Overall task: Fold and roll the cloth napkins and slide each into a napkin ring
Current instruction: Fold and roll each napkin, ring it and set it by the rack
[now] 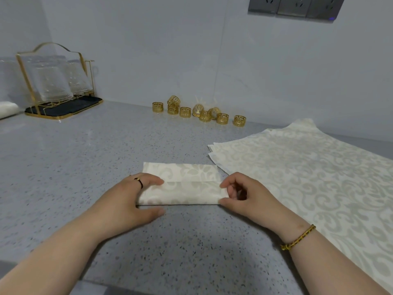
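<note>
A cream patterned napkin point(187, 186), folded into a narrow band, lies on the grey speckled counter in front of me. My left hand point(131, 199) grips its left end, fingers on top and thumb along the near edge. My right hand point(244, 194) pinches the right end between curled fingers and thumb. The near half of the napkin is turned over onto the far half. Several gold napkin rings point(200, 112) sit in a loose cluster by the back wall, well beyond both hands.
A stack of flat cream napkins point(308, 167) spreads over the counter to the right. A gold-framed rack with glass cups point(57, 81) stands on a black tray at the back left. Wall sockets point(295, 5) hang at the upper right.
</note>
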`<control>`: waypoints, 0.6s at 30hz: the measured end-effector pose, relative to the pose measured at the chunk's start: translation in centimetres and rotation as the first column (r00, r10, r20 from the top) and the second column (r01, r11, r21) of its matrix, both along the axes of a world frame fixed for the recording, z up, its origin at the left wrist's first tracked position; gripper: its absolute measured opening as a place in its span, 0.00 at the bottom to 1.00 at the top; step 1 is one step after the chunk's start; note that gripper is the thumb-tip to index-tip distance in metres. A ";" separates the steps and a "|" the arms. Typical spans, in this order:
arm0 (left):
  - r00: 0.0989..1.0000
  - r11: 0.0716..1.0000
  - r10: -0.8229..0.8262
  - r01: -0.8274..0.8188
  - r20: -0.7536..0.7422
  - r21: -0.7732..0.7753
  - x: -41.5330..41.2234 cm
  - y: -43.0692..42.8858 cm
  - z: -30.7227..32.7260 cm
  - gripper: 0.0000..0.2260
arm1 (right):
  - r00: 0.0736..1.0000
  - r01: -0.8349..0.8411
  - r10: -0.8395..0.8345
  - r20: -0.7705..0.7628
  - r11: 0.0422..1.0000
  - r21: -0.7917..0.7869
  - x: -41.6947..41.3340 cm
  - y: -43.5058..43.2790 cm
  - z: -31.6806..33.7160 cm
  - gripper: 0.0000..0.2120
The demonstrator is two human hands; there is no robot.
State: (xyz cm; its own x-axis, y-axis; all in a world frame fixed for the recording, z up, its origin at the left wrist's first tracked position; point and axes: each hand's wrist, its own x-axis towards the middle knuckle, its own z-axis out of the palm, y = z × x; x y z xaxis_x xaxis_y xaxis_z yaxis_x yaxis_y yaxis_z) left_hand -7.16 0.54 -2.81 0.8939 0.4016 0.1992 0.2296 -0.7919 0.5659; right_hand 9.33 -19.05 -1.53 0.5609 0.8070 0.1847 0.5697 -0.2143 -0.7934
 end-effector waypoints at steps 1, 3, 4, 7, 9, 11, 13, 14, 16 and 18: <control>1.000 1.000 0.002 -0.002 -0.004 0.017 0.1 0.1 -0.1 0.22 | 1.000 -0.005 0.005 0.017 1.000 -0.009 0.0 0.0 0.0 0.14; 1.000 0.999 0.004 -0.005 0.013 0.045 0.2 0.3 -0.3 0.25 | 0.999 -0.014 0.015 0.047 0.999 -0.032 -0.1 0.1 0.0 0.15; 1.000 0.997 0.002 -0.004 0.028 0.074 0.3 0.3 -0.3 0.26 | 0.997 -0.019 0.023 0.080 0.999 -0.050 0.0 0.1 -0.1 0.16; 0.997 0.987 -0.003 -0.009 0.073 0.161 0.4 0.3 -0.5 0.34 | 0.959 -0.009 0.036 0.280 0.995 -0.099 0.1 0.3 -0.4 0.16; 0.996 0.976 -0.004 -0.014 0.084 0.216 0.5 0.5 -0.6 0.38 | 0.925 -0.002 0.040 0.378 0.995 -0.102 0.0 0.6 -0.7 0.16; 0.997 0.967 0.003 -0.023 0.079 0.254 0.5 0.4 -0.5 0.41 | 0.898 -0.005 0.046 0.438 0.995 -0.096 0.0 0.7 -0.8 0.16; 0.997 0.961 -0.002 -0.020 0.078 0.277 0.4 0.3 -0.3 0.41 | 0.900 0.019 0.030 0.435 0.994 -0.108 -0.1 0.8 -0.7 0.15; 0.997 0.960 -0.011 -0.011 0.077 0.280 0.3 0.1 -0.1 0.40 | 0.908 0.035 0.014 0.419 0.993 -0.110 -0.1 0.7 -0.7 0.15; 0.996 0.983 -0.018 0.002 0.089 0.186 0.1 -0.1 0.1 0.35 | 0.937 0.052 -0.015 0.349 0.994 -0.096 -0.2 0.4 -0.4 0.13; 0.988 0.999 0.006 0.001 0.151 -0.046 -0.3 -0.2 0.4 0.22 | 0.978 0.040 -0.027 0.208 0.998 -0.057 -0.4 0.1 0.2 0.12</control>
State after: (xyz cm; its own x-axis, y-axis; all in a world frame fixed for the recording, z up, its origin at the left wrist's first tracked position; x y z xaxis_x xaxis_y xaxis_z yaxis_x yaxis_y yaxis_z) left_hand -7.47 0.29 -2.40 0.8540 0.4151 0.3136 0.1403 -0.7641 0.6297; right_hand 8.92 -18.92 -1.35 0.5424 0.8016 0.2516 0.7121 -0.2798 -0.6439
